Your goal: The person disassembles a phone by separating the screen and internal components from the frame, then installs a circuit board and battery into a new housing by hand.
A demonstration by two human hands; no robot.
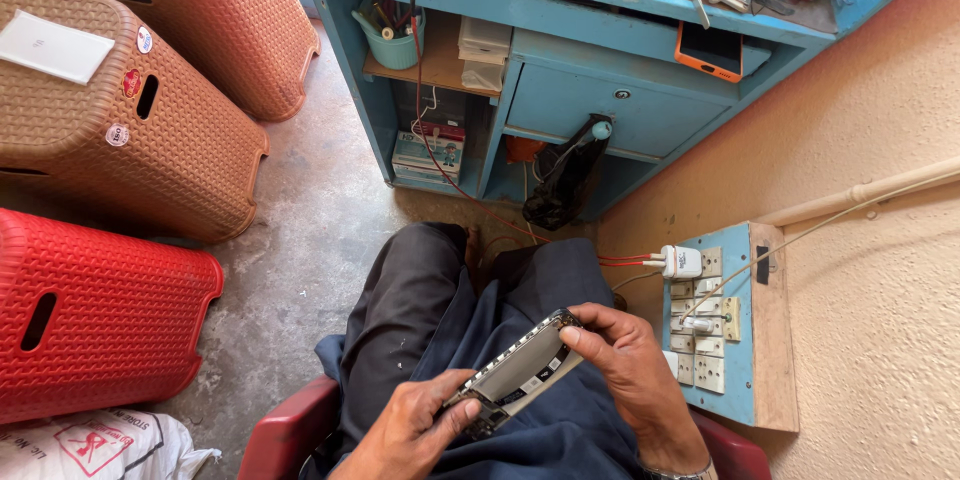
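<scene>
An opened phone [520,372] with its back off, showing a silver plate and dark circuit parts, lies slanted over my lap. My left hand [410,430] grips its lower end, thumb pressed on the dark board. My right hand [630,360] holds the upper end, thumb on the edge and fingers curled behind. Both hands are above my dark trousers [420,300], and I sit on a red chair [285,430].
A blue workbench [620,100] stands ahead, with tools on top and an orange phone [708,52] at its edge. Plastic stools, brown [120,120] and red [90,310], stand at left. A blue socket board [715,325] with a white plug hangs on the right wall.
</scene>
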